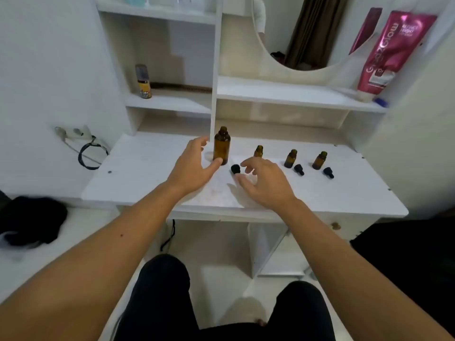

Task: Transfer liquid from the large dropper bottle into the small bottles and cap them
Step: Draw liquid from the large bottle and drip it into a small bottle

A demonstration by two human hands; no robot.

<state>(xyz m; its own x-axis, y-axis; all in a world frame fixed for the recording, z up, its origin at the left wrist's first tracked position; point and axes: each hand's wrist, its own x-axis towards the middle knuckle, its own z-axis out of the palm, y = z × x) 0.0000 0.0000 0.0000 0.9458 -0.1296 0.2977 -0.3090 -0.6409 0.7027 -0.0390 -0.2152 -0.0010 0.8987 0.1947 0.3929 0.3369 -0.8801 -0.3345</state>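
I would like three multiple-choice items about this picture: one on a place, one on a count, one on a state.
1. Where does the large bottle stand?
A. left of the small bottles
B. right of them
C. on a shelf

2. How many small bottles stand on the table?
A. two
B. three
C. five

3. In what state are the small bottles?
A. capped
C. lying down
B. uncapped

Key: 1 A, it is leftmost in the row, by the left hand. 2 B, one behind the right hand, a second, a third. 3 B, their necks are open and black caps lie beside them.
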